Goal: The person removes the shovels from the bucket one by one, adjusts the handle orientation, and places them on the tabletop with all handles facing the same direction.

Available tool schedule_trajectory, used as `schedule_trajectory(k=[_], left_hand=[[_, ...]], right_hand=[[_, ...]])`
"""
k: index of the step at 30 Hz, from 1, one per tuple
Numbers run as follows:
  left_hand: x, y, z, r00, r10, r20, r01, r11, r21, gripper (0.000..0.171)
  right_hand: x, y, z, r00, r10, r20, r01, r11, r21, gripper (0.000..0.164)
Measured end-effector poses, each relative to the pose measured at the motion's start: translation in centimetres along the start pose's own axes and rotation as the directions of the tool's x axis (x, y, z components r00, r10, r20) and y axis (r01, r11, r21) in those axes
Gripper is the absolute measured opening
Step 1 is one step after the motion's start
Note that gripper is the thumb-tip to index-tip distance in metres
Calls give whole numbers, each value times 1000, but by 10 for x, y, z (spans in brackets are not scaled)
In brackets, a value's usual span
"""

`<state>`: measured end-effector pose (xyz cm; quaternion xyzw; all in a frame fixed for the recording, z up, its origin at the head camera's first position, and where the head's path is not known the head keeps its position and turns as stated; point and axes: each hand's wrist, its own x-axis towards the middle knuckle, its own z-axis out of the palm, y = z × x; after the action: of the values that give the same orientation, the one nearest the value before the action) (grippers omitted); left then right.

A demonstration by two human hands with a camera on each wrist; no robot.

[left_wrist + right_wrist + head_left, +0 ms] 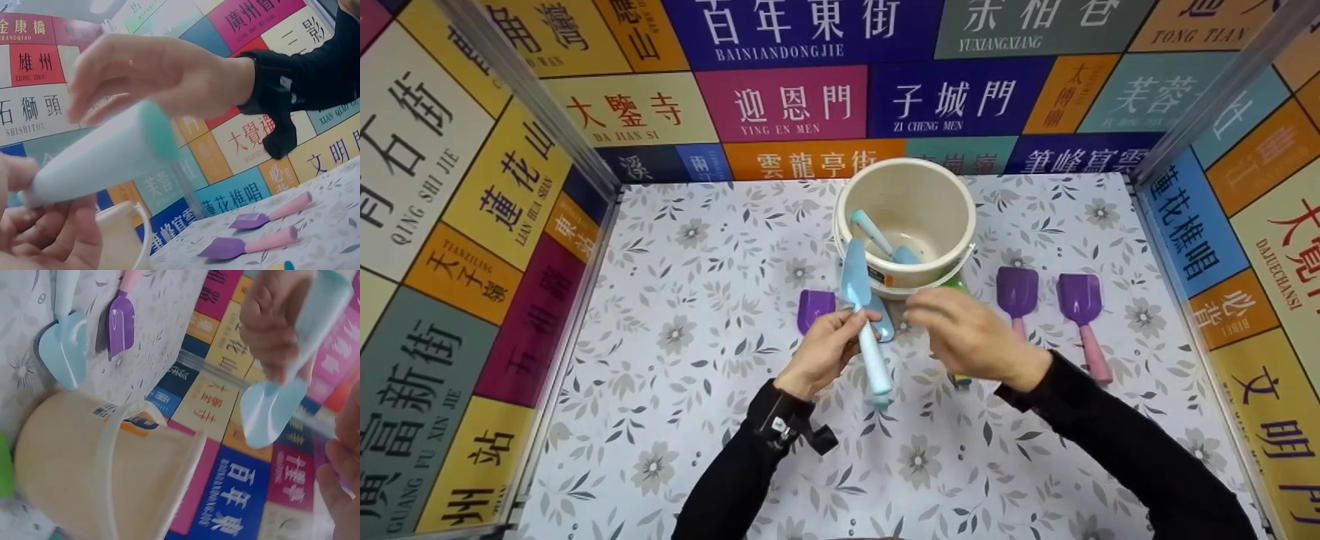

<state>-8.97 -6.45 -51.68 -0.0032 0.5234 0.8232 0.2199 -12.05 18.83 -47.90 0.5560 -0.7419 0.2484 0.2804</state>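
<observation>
My left hand (pixel 825 346) grips a light-blue toy trowel (pixel 855 274) by its pale handle, blade tilted up toward the front of the bucket. In the left wrist view the handle's teal end cap (pixel 158 132) points toward my other hand. Just right of the trowel my right hand (pixel 971 337) hovers, slightly blurred, fingers loosely bent with nothing in them. A cream bucket (pixel 915 196) stands ahead of both hands. Another light-blue trowel (pixel 874 231) leans inside it. On the table behind my left hand lies a further light-blue trowel (pixel 67 354), partly covered in the head view.
Two purple shovels with pink handles lie to the right, one the near-side shovel (pixel 1078 298), the other the inner shovel (pixel 1017 291). A third purple shovel (pixel 816 309) is left of the bucket. A green object (pixel 4 467) sits beside the bucket. Lettered panels wall the table.
</observation>
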Motion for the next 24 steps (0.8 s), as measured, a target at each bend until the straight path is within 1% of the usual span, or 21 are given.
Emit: schedule_trajectory(k=[1, 2, 3, 4, 5, 6, 7, 8, 9, 11, 12, 13, 14, 15, 16, 17, 18, 19, 21, 22, 24], left_hand=[[0, 0, -2, 1000, -4, 23, 4, 1000, 8, 34], [-1, 1, -3, 999, -8, 45, 8, 1000, 11, 34], [-1, 1, -4, 998, -12, 68, 11, 1000, 14, 33], [-2, 1, -5, 996, -15, 91, 14, 1000, 17, 33], [-2, 1, -6, 993, -20, 114, 18, 1000, 21, 32], [-2, 0, -6, 990, -26, 139, 23, 999, 24, 31], [-3, 0, -7, 986, -32, 164, 28, 999, 28, 30], [-3, -1, -8, 982, -38, 187, 32, 999, 33, 29], [-3, -2, -8, 977, -44, 210, 37, 999, 40, 28], [-3, -3, -9, 966, -58, 254, 46, 998, 53, 31], [-3, -3, -9, 960, -62, 275, 48, 997, 57, 35], [-3, -4, -9, 954, -67, 292, 51, 997, 60, 41], [-2, -4, -9, 949, -70, 307, 54, 997, 63, 45], [-1, -5, -9, 944, -75, 322, 57, 996, 66, 51], [0, -5, -8, 938, -78, 338, 59, 996, 67, 57], [0, -6, -8, 932, -83, 354, 63, 996, 67, 62], [1, -6, -7, 926, -87, 368, 66, 995, 69, 65], [2, -7, -6, 920, -93, 380, 70, 995, 73, 67], [4, -9, -5, 909, -104, 404, 79, 994, 80, 68], [5, -10, -5, 904, -110, 413, 83, 993, 83, 66], [6, -11, -3, 895, -121, 430, 92, 992, 87, 62]], right_hand=[[-3, 3, -3, 998, 67, -12, -67, 997, 38, 46], [-6, 6, -6, 991, 136, -18, -134, 988, 76, 49], [-9, 8, -8, 977, 214, -15, -211, 971, 116, 49], [-12, 10, -10, 957, 291, -4, -287, 945, 157, 51], [-14, 12, -12, 930, 366, 14, -361, 909, 206, 52], [-17, 14, -14, 898, 439, 41, -434, 863, 260, 51], [-19, 15, -15, 860, 505, 76, -501, 806, 315, 50], [-20, 17, -16, 816, 567, 115, -565, 738, 369, 49], [-21, 18, -17, 766, 623, 159, -623, 657, 424, 47], [-22, 21, -18, 665, 704, 249, -703, 477, 528, 43], [-22, 22, -18, 621, 727, 292, -723, 387, 572, 42], [-21, 24, -18, 582, 742, 332, -731, 299, 613, 40], [-21, 25, -18, 553, 750, 364, -726, 220, 651, 39], [-21, 26, -17, 533, 750, 392, -710, 144, 690, 37], [-20, 27, -16, 521, 745, 416, -686, 76, 724, 35], [-20, 28, -15, 516, 737, 437, -659, 16, 752, 33], [-19, 29, -13, 519, 725, 453, -631, -32, 775, 31], [-18, 30, -10, 523, 714, 465, -606, -72, 792, 30], [-16, 32, -5, 532, 693, 486, -571, -129, 810, 28], [-15, 32, -3, 533, 686, 495, -562, -150, 813, 28], [-11, 33, 2, 542, 669, 508, -549, -176, 817, 28]])
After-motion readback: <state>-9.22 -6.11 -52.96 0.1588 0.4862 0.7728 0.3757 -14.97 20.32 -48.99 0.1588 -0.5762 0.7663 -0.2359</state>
